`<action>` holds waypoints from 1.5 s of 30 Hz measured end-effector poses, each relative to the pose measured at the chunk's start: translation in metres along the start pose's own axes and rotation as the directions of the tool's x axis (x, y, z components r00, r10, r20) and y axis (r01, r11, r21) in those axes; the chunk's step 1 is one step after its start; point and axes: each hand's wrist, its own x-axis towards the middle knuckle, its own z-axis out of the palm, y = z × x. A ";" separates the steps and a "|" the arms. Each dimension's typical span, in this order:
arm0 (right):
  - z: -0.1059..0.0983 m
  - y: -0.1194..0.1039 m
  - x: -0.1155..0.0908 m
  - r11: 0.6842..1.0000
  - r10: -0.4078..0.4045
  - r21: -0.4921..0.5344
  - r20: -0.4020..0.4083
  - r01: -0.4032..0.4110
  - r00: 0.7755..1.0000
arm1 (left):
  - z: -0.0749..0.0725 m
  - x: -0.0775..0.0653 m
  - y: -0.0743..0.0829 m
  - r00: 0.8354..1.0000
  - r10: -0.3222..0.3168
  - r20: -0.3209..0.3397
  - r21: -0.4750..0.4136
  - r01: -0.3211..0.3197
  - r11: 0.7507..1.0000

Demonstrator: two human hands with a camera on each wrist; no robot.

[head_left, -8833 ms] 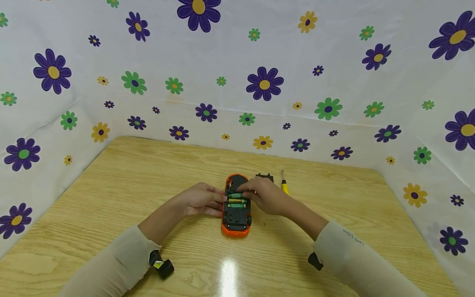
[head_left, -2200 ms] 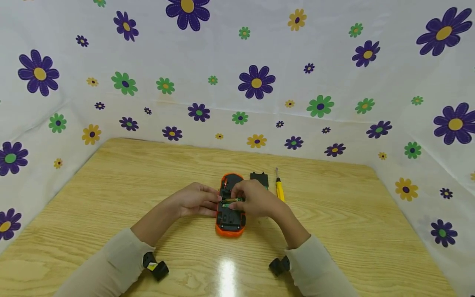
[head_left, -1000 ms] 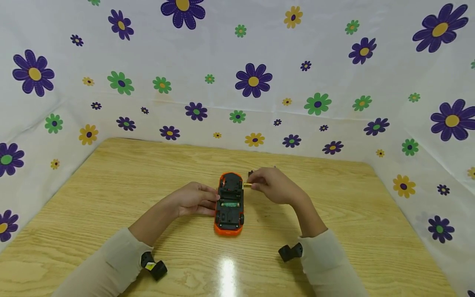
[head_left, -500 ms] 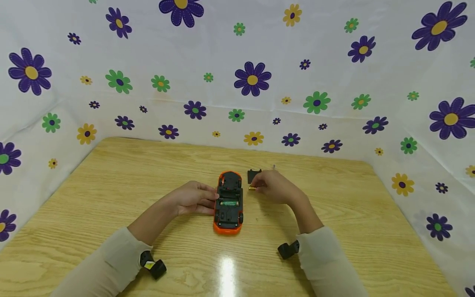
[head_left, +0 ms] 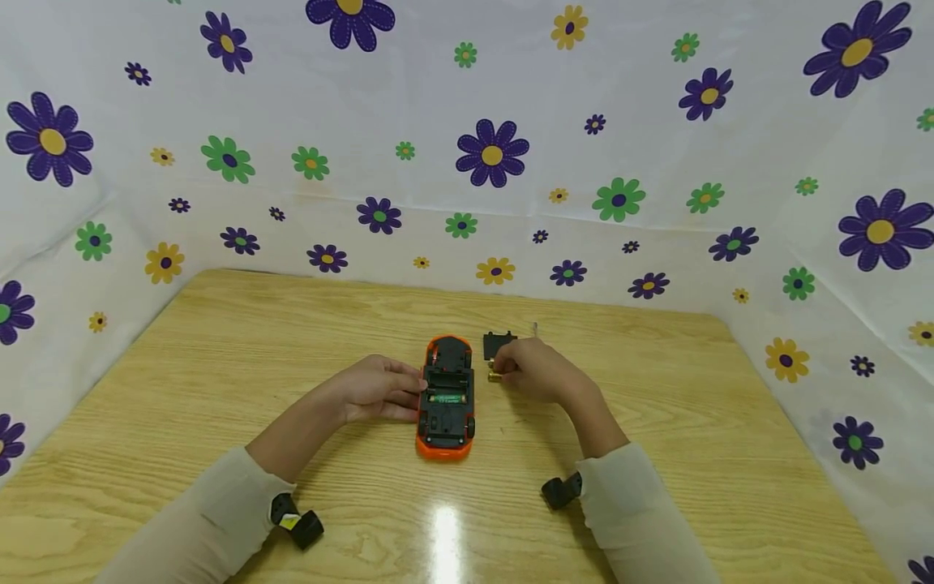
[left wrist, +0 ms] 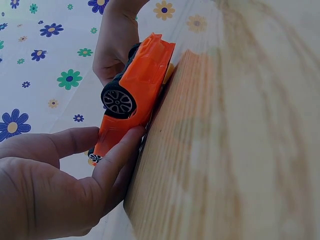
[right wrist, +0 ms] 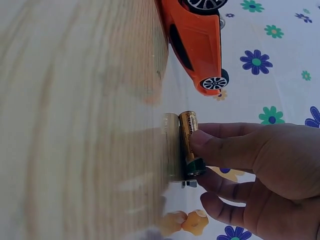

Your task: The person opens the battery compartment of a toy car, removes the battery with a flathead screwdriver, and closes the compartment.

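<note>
An orange toy car (head_left: 445, 434) lies upside down on the table, its black underside and battery bay facing up. One green battery (head_left: 447, 398) sits in the bay, beside vacant slots. My left hand (head_left: 375, 391) holds the car's left side between thumb and fingers; in the left wrist view the fingers press its orange body (left wrist: 142, 70). To the right of the car, my right hand (head_left: 538, 371) pinches a gold-and-green battery (right wrist: 189, 142) low over the table. Two gold battery ends show by those fingers in the head view; the rest is hidden.
A black battery cover (head_left: 498, 345) lies just beyond my right hand. The screwdriver's metal tip (head_left: 535, 329) shows behind that hand, which hides its handle in the head view. A flower-patterned white cloth (head_left: 409, 186) rises behind the table (head_left: 306, 324).
Three batteries were in the car earlier; one is there now. My right hand lifted a battery out, carried it right and lowered it near the cover. My left hand kept its hold on the car.
</note>
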 end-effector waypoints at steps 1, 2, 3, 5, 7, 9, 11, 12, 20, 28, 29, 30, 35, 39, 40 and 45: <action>0.000 0.000 0.000 1.000 -0.002 0.000 0.003 0.002 1.000 | 0.000 0.000 0.000 1.000 -0.002 -0.003 -0.001 0.002 1.000; 0.000 0.000 0.000 1.000 -0.003 -0.002 0.006 0.003 1.000 | 0.000 0.000 0.000 1.000 -0.001 -0.001 -0.001 0.001 1.000; 0.000 0.000 0.001 1.000 -0.004 -0.003 0.009 0.004 1.000 | 0.000 -0.001 0.000 1.000 -0.001 0.000 -0.001 0.001 1.000; 0.000 -0.001 0.000 1.000 -0.001 -0.005 0.016 0.001 1.000 | 0.000 -0.001 0.000 1.000 -0.002 0.001 -0.003 0.002 1.000; 0.000 -0.002 0.000 1.000 0.004 -0.004 0.021 -0.004 1.000 | 0.000 -0.001 0.001 1.000 -0.003 0.000 -0.007 0.003 1.000; -0.001 -0.002 0.000 1.000 0.007 -0.004 0.023 -0.007 1.000 | 0.000 -0.001 0.001 1.000 -0.004 0.002 -0.008 0.004 1.000; -0.001 -0.003 0.000 1.000 0.007 -0.006 0.022 -0.007 1.000 | 0.000 -0.001 0.001 1.000 -0.005 0.003 -0.008 0.005 1.000; -0.002 -0.003 0.000 1.000 0.006 -0.007 0.020 -0.005 1.000 | 0.001 -0.001 0.001 1.000 -0.002 0.006 -0.005 0.002 1.000; -0.003 -0.004 -0.002 1.000 0.001 -0.002 0.007 -0.001 1.000 | 0.000 -0.001 0.002 1.000 -0.003 0.002 -0.007 0.004 1.000; -0.009 -0.008 -0.005 1.000 0.022 -0.022 -0.005 -0.022 1.000 | 0.000 -0.001 0.001 1.000 0.003 0.010 -0.010 -0.003 1.000; -0.009 -0.009 -0.005 0.999 0.021 -0.024 -0.006 -0.021 1.000 | 0.000 -0.001 0.001 1.000 0.001 0.006 -0.010 -0.001 1.000; -0.010 -0.010 -0.006 0.999 0.024 -0.023 -0.007 -0.024 1.000 | 0.000 -0.001 0.001 1.000 0.000 0.003 -0.010 0.000 1.000; -0.016 -0.017 -0.009 1.000 0.001 -0.019 -0.012 -0.001 1.000 | 0.001 -0.003 0.002 1.000 -0.002 -0.007 -0.005 0.002 1.000; -0.020 -0.026 -0.011 0.999 -0.035 -0.030 -0.021 0.035 0.999 | 0.001 -0.003 0.002 1.000 0.001 -0.006 -0.002 -0.001 1.000; -0.021 -0.028 -0.011 0.999 -0.044 -0.026 -0.022 0.043 0.999 | 0.001 -0.003 0.002 1.000 0.001 -0.005 -0.002 -0.001 1.000; -0.021 -0.041 -0.013 0.996 -0.089 -0.011 -0.023 0.088 0.996 | 0.001 -0.003 0.002 1.000 0.004 0.001 -0.001 -0.004 1.000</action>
